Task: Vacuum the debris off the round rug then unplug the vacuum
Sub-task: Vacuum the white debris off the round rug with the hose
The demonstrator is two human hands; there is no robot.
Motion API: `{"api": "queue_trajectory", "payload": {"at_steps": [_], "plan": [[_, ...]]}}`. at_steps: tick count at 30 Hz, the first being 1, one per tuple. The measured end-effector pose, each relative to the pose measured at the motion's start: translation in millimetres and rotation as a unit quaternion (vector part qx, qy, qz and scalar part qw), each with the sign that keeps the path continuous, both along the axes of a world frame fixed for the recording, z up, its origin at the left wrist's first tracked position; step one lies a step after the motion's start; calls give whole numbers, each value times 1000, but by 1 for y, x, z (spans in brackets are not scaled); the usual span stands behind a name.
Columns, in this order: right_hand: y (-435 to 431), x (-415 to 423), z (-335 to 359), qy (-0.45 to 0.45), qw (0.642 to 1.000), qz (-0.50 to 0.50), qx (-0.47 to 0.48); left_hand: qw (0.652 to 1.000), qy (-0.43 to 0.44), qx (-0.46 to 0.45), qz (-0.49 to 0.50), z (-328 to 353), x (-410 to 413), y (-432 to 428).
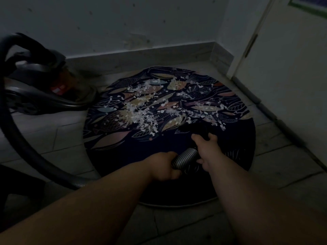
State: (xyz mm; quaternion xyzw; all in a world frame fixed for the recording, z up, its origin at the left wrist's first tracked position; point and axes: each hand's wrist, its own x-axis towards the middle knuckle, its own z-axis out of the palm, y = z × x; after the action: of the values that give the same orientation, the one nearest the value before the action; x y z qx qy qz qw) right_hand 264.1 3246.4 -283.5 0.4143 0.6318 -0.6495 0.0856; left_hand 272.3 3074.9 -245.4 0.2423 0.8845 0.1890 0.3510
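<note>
head cam: ribbed grey hose (185, 159) is held over the near half of the round rug (235, 138), long axis pointing away at the white flaky debris (145, 114) mid-rug. left hand (164, 167) has its fingers wrapped round the ribs, right hand (207, 147) grips the dark nozzle end (191, 129). glossy black vacuum (44, 89) sits just left of the rug, red label too blurry to read.

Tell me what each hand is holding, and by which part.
Both hands hold the vacuum hose. The left hand grips its ribbed section; the right hand grips its dark end piece just ahead.
</note>
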Motion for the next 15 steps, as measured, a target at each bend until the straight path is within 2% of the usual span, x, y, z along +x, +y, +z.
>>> {"api": "queue_trajectory", "payload": {"at_steps": [6,15], "plan": [[-28,-5,2,-11,999,53,1,999,14,-32,19,1,5,-25],[-58,-3,8,-17,995,96,8,999,12,-34,39,5,15,-51]]}}
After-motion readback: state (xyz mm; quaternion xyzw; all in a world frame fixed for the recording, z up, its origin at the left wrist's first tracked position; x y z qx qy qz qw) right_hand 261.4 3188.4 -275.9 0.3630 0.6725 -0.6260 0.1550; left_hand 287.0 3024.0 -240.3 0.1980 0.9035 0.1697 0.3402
